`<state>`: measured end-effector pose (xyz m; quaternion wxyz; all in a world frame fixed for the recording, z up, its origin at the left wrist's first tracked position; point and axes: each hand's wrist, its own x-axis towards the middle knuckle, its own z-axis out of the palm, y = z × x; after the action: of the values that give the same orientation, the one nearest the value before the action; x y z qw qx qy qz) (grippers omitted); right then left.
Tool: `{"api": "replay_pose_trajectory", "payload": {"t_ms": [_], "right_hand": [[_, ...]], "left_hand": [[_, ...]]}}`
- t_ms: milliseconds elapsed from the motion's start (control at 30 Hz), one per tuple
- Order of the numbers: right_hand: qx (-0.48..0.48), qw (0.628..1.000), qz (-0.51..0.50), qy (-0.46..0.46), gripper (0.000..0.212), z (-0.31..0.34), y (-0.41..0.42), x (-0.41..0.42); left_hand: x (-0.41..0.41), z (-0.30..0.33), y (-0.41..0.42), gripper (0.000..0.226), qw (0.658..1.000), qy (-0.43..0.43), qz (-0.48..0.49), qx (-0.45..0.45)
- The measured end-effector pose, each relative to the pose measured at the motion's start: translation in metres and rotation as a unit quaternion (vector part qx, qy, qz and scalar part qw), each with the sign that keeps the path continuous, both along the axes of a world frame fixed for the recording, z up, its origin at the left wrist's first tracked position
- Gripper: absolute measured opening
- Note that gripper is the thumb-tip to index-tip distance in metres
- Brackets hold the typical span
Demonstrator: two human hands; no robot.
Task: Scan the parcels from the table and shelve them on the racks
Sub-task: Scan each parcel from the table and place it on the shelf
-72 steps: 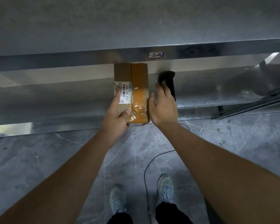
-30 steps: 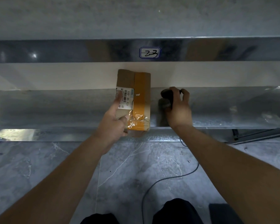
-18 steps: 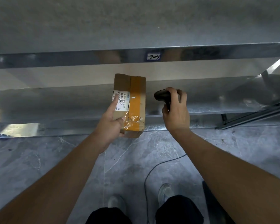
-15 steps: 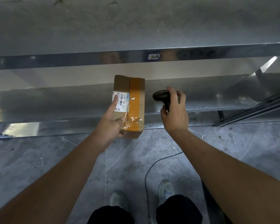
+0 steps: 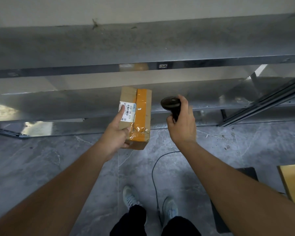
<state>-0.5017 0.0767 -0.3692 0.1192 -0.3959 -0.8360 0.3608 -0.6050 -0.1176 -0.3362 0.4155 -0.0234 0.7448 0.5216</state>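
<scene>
A small cardboard parcel (image 5: 140, 114) with orange tape and a white barcode label is held in my left hand (image 5: 117, 133), the forefinger lying on the label. It hangs in the air in front of the lower shelf (image 5: 58, 106) of the metal rack. My right hand (image 5: 182, 126) grips a black handheld scanner (image 5: 170, 103) just right of the parcel, its head turned toward the parcel. A black cable (image 5: 153, 171) trails from the scanner down to the floor.
The rack's upper shelf edge carries a tag marked 23 (image 5: 163, 66). A rack upright (image 5: 262, 106) slants at the right. A wooden table corner (image 5: 293, 181) shows at the lower right. Grey marble floor and my shoes (image 5: 131, 196) lie below.
The parcel has come back off the lower shelf toward me. My right hand has picked the scanner up from the shelf and holds it beside the parcel. The view has pulled back.
</scene>
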Motion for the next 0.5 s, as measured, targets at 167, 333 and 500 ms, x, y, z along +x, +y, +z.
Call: {"api": "replay_pose_trajectory", "payload": {"t_ms": [167, 333, 500], "right_hand": [[-0.03, 0.999, 0.008, 0.016, 0.077, 0.038, -0.009, 0.011], [-0.031, 0.999, 0.034, 0.027, 0.07, 0.077, -0.017, 0.028], [-0.066, 0.996, 0.051, 0.041, 0.07, 0.117, -0.032, 0.042]], "left_hand": [[0.021, 0.033, -0.009, 0.083, 1.0, 0.014, 0.027, 0.009], [0.046, 0.07, -0.02, 0.084, 0.998, 0.029, 0.051, 0.018], [0.07, 0.103, -0.031, 0.083, 0.996, 0.05, 0.068, 0.03]]}}
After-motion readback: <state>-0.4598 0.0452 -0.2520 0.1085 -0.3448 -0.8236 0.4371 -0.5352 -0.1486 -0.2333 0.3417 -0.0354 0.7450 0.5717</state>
